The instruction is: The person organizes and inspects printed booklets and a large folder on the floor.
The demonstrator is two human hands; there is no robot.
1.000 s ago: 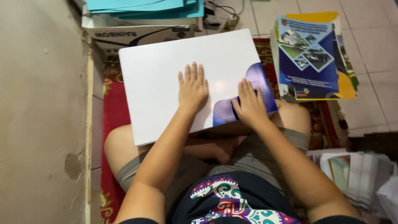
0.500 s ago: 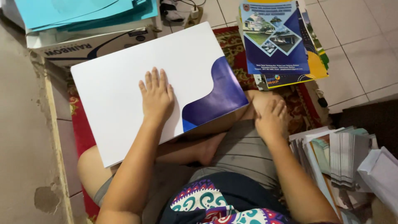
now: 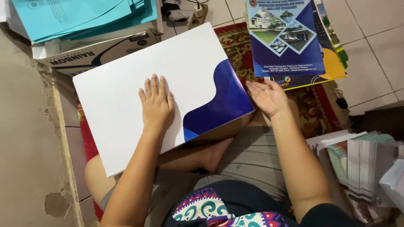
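A large white folder [image 3: 126, 84] with a curved blue corner lies across my crossed legs. My left hand [image 3: 156, 103] rests flat on its white face, fingers spread, holding nothing. My right hand [image 3: 267, 96] hovers palm up just off the folder's right edge, fingers loosely apart and empty, close to the lower edge of a stack of blue printed booklets [image 3: 288, 40] on the floor.
A cardboard box [image 3: 97, 48] holding light blue folders [image 3: 80, 17] stands at the top left. Stacks of papers [image 3: 362, 164] lie at the lower right. A red patterned rug [image 3: 235, 40] is under me; a concrete step [image 3: 29, 138] runs on the left.
My right hand has come off the folder's blue corner, dropped beside my leg, then risen palm up at the folder's right edge. The left hand stays flat on the folder.
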